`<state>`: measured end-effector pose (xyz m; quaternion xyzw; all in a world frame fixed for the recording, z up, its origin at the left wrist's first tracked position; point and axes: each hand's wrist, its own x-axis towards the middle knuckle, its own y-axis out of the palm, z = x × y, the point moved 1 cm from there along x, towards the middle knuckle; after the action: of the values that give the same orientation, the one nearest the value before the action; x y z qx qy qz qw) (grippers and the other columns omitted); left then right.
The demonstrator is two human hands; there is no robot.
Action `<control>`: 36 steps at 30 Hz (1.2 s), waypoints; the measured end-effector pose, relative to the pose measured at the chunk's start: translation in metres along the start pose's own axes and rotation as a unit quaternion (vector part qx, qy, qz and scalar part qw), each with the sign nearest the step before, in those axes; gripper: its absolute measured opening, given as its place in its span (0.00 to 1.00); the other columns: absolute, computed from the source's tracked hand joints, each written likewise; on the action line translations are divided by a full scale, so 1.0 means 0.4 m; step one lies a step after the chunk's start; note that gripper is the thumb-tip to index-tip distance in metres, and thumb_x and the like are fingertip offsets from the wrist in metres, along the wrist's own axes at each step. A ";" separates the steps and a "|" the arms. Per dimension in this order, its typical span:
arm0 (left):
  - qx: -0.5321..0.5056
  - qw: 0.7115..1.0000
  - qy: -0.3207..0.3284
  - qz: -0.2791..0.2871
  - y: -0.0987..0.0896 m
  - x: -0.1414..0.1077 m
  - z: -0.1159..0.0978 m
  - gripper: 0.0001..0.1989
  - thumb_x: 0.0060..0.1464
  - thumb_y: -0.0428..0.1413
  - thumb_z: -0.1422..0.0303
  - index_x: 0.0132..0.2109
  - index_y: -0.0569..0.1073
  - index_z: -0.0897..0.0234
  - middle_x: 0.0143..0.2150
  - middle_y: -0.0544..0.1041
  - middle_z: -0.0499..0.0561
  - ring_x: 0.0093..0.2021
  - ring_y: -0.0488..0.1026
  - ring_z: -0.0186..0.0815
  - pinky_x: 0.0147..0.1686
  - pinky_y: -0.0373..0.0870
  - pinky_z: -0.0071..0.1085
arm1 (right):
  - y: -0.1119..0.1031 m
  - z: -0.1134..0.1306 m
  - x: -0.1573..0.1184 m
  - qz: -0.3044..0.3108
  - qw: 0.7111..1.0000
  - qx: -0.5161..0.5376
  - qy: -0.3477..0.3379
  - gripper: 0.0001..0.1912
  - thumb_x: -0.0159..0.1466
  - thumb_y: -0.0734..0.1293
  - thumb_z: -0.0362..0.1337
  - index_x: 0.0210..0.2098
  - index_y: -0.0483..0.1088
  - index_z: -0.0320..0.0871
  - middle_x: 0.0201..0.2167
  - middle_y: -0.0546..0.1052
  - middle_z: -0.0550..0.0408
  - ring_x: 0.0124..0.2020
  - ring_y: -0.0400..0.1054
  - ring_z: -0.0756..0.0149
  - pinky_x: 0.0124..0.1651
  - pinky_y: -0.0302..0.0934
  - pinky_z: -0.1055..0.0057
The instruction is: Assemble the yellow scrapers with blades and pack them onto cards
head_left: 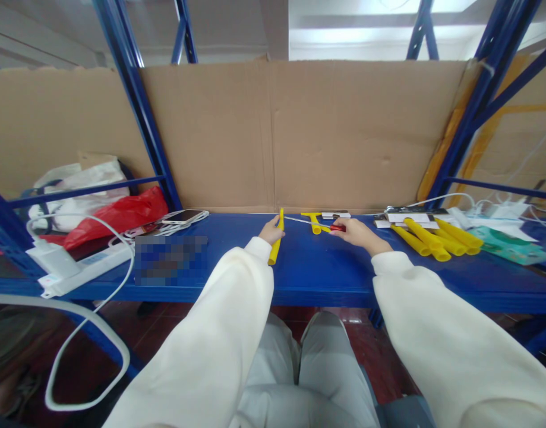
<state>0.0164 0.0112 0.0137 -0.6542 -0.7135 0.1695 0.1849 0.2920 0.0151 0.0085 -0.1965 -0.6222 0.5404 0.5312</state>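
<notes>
My left hand point(271, 230) is closed around a yellow plastic handle point(275, 249), held above the blue shelf top with its thick end toward me. In my right hand point(355, 233) is a screwdriver point(337, 227) with a red grip. Its long metal shaft points left, and the tip is at the head of the yellow handle; I cannot tell whether it is seated in a screw. Behind the shaft lies a yellow T-shaped handle point(316, 224), beside a small white and black flat piece point(335, 214).
Several yellow handles point(426, 239) lie in a pile at the right, near a green packet point(508, 245). On the left are a phone point(185, 217), a white power strip point(83, 272) with cables and a red bag point(121, 217). A cardboard wall point(344, 137) stands behind.
</notes>
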 end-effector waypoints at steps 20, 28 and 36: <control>-0.010 1.000 0.021 -0.005 0.001 0.010 0.008 0.42 0.46 0.60 0.83 0.68 0.64 0.60 0.57 0.78 0.54 0.48 0.79 0.40 0.48 0.74 0.31 | 0.004 -0.012 0.003 -0.009 1.000 -0.007 0.000 0.12 0.66 0.64 0.43 0.38 0.76 0.44 0.37 0.82 0.47 0.35 0.74 0.59 0.37 0.63 0.68; -0.004 0.998 0.061 0.010 0.007 0.034 0.021 0.43 0.47 0.58 0.85 0.70 0.60 0.64 0.65 0.70 0.58 0.62 0.70 0.42 0.58 0.67 0.32 | 0.006 -0.001 0.002 -0.013 0.999 0.035 0.024 0.08 0.61 0.69 0.39 0.38 0.70 0.44 0.36 0.80 0.49 0.34 0.73 0.61 0.37 0.63 0.70; 0.014 0.998 0.064 0.023 0.003 0.037 0.022 0.45 0.46 0.59 0.83 0.71 0.59 0.59 0.63 0.73 0.54 0.60 0.72 0.42 0.56 0.69 0.32 | 0.000 -0.006 -0.002 -0.017 1.000 0.004 0.005 0.07 0.62 0.66 0.42 0.34 0.70 0.45 0.30 0.79 0.51 0.30 0.71 0.62 0.33 0.59 0.71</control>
<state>0.0122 0.0260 0.0062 -0.6770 -0.6827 0.1412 0.2357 0.2945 0.0153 0.0079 -0.1869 -0.6206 0.5329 0.5441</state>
